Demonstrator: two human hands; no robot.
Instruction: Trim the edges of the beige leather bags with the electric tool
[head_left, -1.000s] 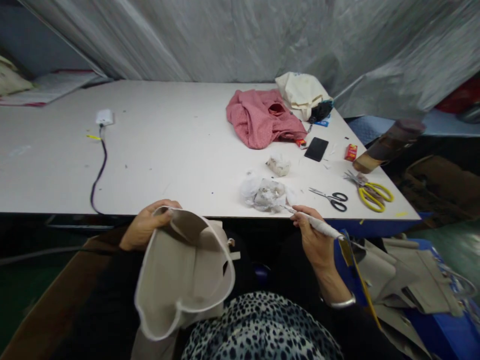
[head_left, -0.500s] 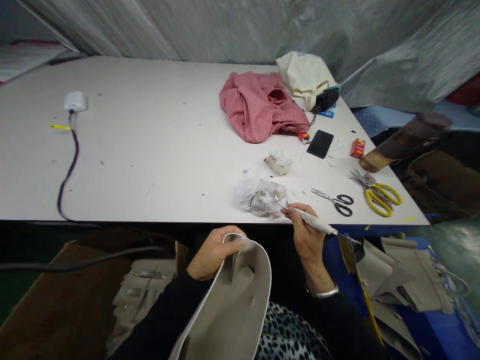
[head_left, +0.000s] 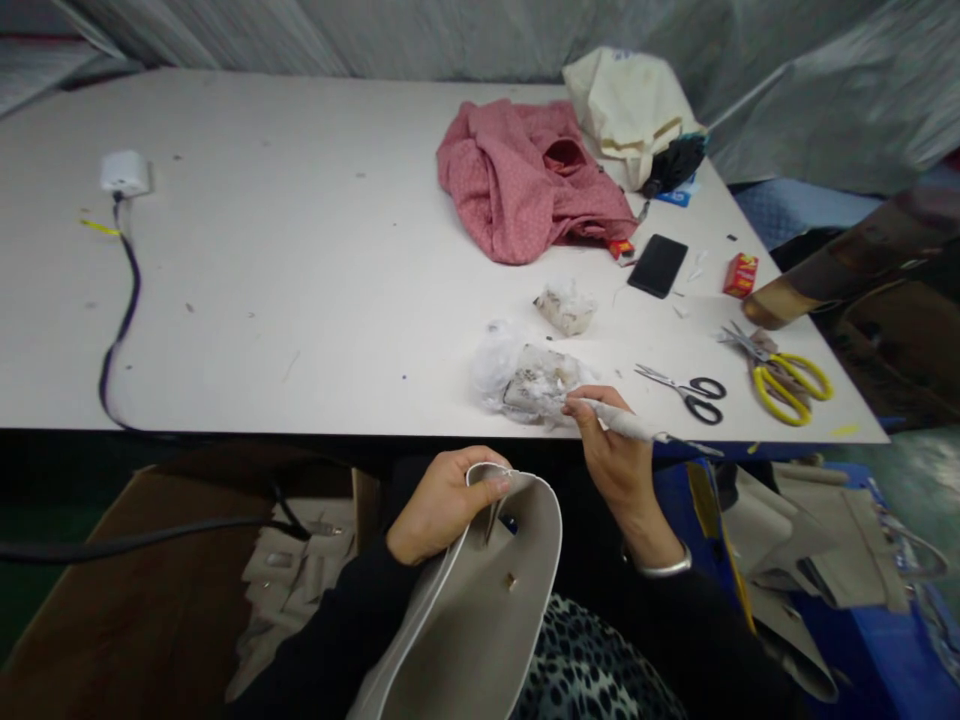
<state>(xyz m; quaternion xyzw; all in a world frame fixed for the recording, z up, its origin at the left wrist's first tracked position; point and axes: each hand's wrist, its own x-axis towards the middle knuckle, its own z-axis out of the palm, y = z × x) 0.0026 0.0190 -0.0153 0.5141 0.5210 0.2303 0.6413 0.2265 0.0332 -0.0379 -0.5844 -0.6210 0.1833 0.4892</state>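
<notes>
My left hand [head_left: 442, 505] grips the rim of a beige leather bag piece [head_left: 487, 600] that rests on my lap below the table edge. My right hand [head_left: 611, 460] holds a white pen-like tool [head_left: 626, 425], fingers pinched round it. The tool's tip points at a crumpled lump of white plastic with glue residue [head_left: 529, 380] near the front edge of the white table [head_left: 300, 300].
Black-handled scissors [head_left: 686, 387] and yellow-handled scissors [head_left: 787, 370] lie at the right. A black phone [head_left: 658, 266], small red box [head_left: 739, 274], pink cloth [head_left: 529, 175], cream bag [head_left: 626, 110] sit farther back. A black cable [head_left: 120, 310] runs to a white plug. Beige pieces fill a blue bin [head_left: 825, 560].
My left hand carried the beige bag piece from the left towards the centre, and it now hangs edge-on. My right hand stayed by the plastic lump. The view tilted down.
</notes>
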